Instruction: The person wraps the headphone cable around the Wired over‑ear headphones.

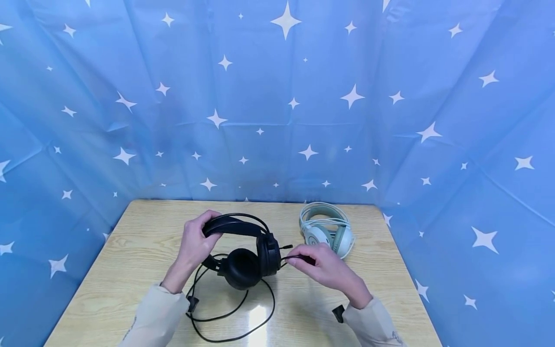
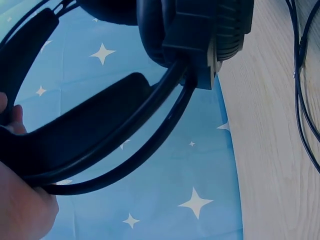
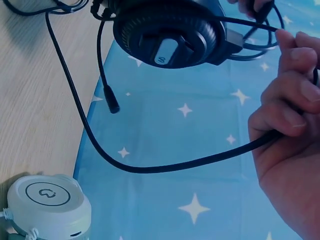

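Black over-ear headphones (image 1: 243, 267) are held up over the table, tilted with the ear cups toward the right. My left hand (image 1: 196, 243) grips their padded headband (image 2: 85, 125). At the right, my right hand (image 1: 323, 266) pinches the black cable (image 3: 200, 162), which loops through its curled fingers. The cable's lower run lies in loose coils on the tabletop below the headphones. A short microphone boom (image 3: 111, 97) sticks out by the outer ear cup (image 3: 170, 42), close to the right hand.
Pale green-and-white headphones (image 1: 321, 231), with their cord wound about the band, lie at the table's back right behind my right hand. The wooden table (image 1: 143, 226) ends at a blue star-patterned curtain (image 1: 260, 96) on the back and sides.
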`<state>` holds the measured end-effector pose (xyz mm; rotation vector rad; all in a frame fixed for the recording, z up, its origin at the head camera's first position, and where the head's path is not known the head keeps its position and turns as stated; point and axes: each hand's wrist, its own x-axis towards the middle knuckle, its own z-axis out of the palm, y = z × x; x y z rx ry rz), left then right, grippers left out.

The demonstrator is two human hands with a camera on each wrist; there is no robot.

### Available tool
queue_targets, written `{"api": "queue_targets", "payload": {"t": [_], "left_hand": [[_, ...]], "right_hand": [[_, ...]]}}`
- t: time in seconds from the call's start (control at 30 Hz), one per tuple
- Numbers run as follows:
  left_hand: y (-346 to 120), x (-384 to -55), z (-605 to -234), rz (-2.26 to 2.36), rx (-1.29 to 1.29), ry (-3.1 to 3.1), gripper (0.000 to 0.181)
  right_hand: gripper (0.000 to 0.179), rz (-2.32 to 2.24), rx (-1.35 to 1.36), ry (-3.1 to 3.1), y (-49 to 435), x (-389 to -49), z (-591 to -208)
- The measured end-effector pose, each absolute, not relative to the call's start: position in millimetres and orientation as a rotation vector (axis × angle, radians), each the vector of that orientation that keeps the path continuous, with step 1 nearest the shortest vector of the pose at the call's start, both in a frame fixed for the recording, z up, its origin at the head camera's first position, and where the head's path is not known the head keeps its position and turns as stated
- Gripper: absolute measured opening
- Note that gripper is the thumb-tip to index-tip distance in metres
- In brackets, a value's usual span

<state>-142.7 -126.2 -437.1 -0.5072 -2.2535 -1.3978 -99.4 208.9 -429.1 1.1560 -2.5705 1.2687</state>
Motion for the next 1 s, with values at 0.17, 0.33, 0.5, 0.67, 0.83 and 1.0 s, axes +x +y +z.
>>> {"api": "queue_targets", "payload": {"t": [0.17, 0.33, 0.5, 0.67, 0.83, 1.0], "left_hand": [[-125.3, -142.7, -436.6, -1.337, -0.649, -2.245, 0.03], [-123.4, -143.0, -434.6, -1.316, -0.693, -2.223, 0.03], [-121.9, -142.9, -432.6, -1.307, -0.593, -2.191, 0.027], [-120.9, -143.7, -432.0, -1.288, -0.392, -2.147, 0.024], [-119.5, -144.5, -432.2, -1.266, -0.267, -2.13, 0.024], [-119.2, -143.4, -433.9, -1.274, -0.421, -2.148, 0.025]], "right_hand": [[0.009, 1.132, 1.194, -2.581, 203.5, -102.9, -427.9], [0.009, 1.063, 1.249, -2.532, 198.8, -106.4, -427.8], [0.013, 1.046, 1.367, -2.484, 198.8, -105.8, -426.3], [0.014, 0.968, 1.508, -2.498, 200.6, -101.0, -423.1], [0.015, 0.903, 1.58, -2.52, 199.5, -95.4, -422.7], [0.017, 0.926, 1.513, -2.538, 199.2, -95.7, -422.1]]}}
